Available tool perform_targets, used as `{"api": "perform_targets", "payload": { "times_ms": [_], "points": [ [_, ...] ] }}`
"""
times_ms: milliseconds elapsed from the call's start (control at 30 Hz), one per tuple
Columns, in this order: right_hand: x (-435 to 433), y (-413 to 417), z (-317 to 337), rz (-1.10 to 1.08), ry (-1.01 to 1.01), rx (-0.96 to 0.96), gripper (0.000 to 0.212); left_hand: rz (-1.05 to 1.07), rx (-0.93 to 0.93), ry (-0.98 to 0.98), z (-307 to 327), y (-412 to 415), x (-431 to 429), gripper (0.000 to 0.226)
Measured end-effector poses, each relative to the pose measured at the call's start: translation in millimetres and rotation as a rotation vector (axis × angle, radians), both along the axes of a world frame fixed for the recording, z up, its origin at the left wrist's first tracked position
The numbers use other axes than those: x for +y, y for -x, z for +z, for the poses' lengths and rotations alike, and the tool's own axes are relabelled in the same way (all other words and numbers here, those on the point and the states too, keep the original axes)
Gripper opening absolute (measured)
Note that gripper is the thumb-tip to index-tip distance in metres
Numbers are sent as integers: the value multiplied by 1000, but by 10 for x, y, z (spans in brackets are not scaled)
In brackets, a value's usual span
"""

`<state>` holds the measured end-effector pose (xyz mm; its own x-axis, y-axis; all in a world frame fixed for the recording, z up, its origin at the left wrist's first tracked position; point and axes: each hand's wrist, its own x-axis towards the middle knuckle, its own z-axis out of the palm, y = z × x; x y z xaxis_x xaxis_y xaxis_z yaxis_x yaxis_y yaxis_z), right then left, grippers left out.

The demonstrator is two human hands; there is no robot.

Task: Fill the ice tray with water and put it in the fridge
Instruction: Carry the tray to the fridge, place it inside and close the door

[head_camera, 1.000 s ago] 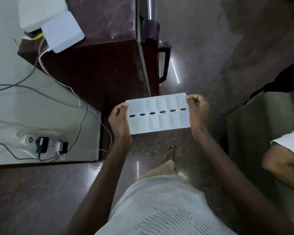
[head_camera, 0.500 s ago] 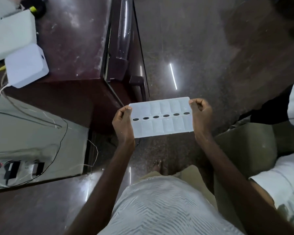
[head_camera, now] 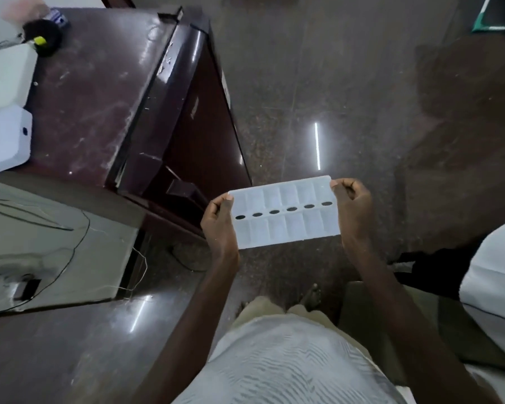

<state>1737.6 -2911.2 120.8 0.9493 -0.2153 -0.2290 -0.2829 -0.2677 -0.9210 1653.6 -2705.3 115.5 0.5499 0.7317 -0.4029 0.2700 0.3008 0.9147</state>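
Holding tray (head_camera: 285,212) level above floor (head_camera: 347,83), left hand (head_camera: 219,225) and right hand (head_camera: 352,211) pinching its ends, beside fridge (head_camera: 169,121).

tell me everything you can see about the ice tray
The ice tray is a white, translucent plastic rectangle with two rows of six oblong compartments and a line of six dark oval holes along the middle. It is held roughly level in the air above the dark floor, long side across the view. The left hand pinches its left end, the right hand its right end. Whether it holds water cannot be told.
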Motion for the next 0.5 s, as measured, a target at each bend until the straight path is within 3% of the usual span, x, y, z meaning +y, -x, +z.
{"api": "perform_targets", "payload": {
  "times_ms": [500],
  "points": [
    [-224,-1969,-115,135,39,6,19,55,19,-102,61,-1594,-388,23]
  ]
}}
